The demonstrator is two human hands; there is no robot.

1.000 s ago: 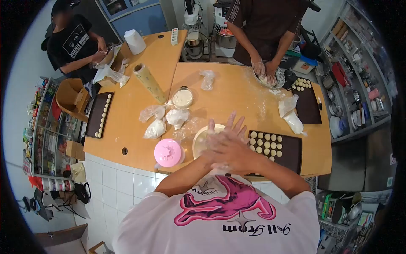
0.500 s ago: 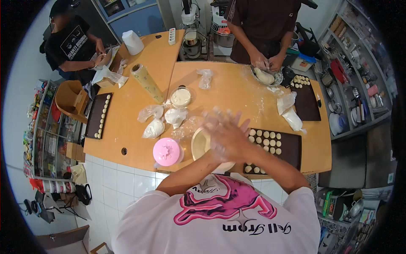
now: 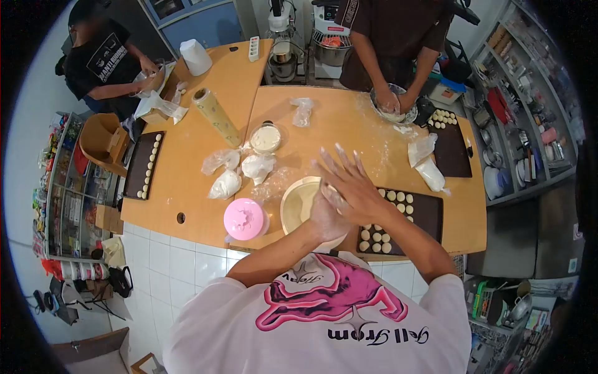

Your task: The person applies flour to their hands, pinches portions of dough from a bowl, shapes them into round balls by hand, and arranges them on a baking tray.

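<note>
Over the half-blocked cream bowl, the right hand, fingers apart, overlaps the left hand, whose fingers I can't judge. Right of the bowl, a tray holds pale rounds; left, a pink container.

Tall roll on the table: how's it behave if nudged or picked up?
Probably tippy: the roll looks to be standing on end, tall and narrow. If it goes over, it would likely roll across the table, since its body looks round. In hand it should feel fairly stiff, as its sides look straight and evenly wound.
</note>
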